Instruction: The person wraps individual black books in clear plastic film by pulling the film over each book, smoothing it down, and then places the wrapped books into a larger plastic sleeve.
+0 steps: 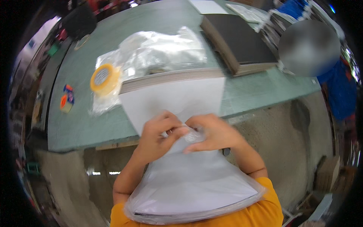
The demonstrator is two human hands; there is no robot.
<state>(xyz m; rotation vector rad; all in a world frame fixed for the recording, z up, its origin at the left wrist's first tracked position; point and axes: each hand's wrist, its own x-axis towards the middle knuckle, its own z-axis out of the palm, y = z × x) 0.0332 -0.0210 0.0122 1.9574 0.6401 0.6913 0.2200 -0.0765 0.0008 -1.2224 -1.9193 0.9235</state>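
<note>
A clear plastic bag with a flat white stack inside lies against my front, its far end gathered up between my hands. My left hand pinches the crumpled plastic, thumb against curled fingers. On the other side of the gather, my right hand closes on the same plastic with thumb and fingers. Beneath and beyond my hands, a stack of white-topped boards juts over the table's near edge, its grey layered side facing away. Small folds of the bag between my fingers are blurred.
On the green table lie loose clear plastic bags, a yellow tape roll and a small tape dispenser. A thick dark stack sits at far right. Beside it, a person in blue is partly visible.
</note>
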